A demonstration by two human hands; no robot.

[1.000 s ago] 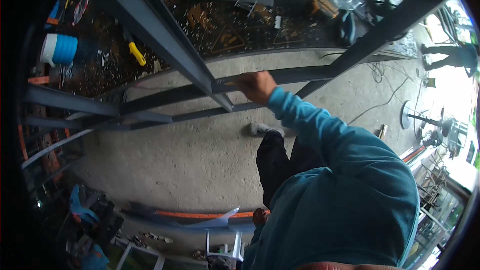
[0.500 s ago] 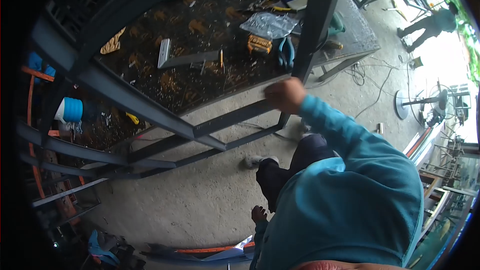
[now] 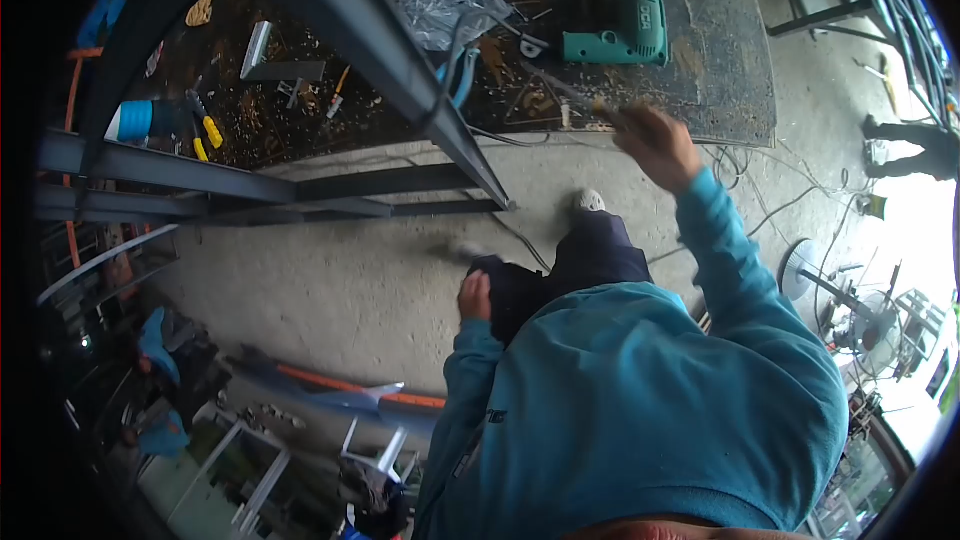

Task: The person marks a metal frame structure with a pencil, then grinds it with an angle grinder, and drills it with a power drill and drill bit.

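My right hand (image 3: 657,147) is closed around the handle end of a thin, screwdriver-like tool (image 3: 572,92), its shaft pointing left over the table edge. Beyond it, a green drill (image 3: 635,35) lies on the dark worktable (image 3: 715,90). Down beside my thigh hangs my left hand (image 3: 475,296), its fingers loosely extended and nothing visible in them. Blue-handled pliers (image 3: 466,77) lie partly behind a dark metal frame (image 3: 375,45), near a clear plastic bag (image 3: 448,10). A metal square (image 3: 285,70) and a pencil (image 3: 342,80) are farther left.
The metal frame's bars cross the left side. Cables (image 3: 745,165) trail over the concrete floor (image 3: 330,290). A fan (image 3: 800,270) stands at right, and a person's dark-clothed legs (image 3: 915,148) show beyond. Another person (image 3: 158,345) is at lower left.
The view has shifted right along the table, bringing the drill into sight. My right hand has left the frame bar and now holds the thin tool. My left hand has come up beside my thigh.
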